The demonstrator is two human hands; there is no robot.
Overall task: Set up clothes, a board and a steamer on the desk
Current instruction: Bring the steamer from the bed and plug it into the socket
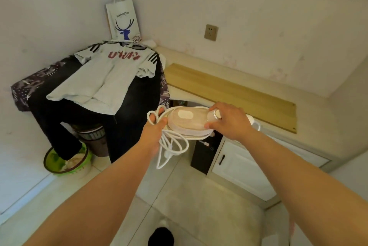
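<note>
Steamer (187,121) is up in the air, held in 2 hands just off the near edge of the desk (310,106), with the wooden board (229,92) lying flat on the desktop behind it. Left hand (154,128) grips its left end with loops of the white cord (171,146) bunched in its fingers and dangling below, while the right hand (229,121) clamps over the right end. Over on the left, a white T-shirt (105,74) lies spread over dark trousers (83,110) on a patterned surface.
</note>
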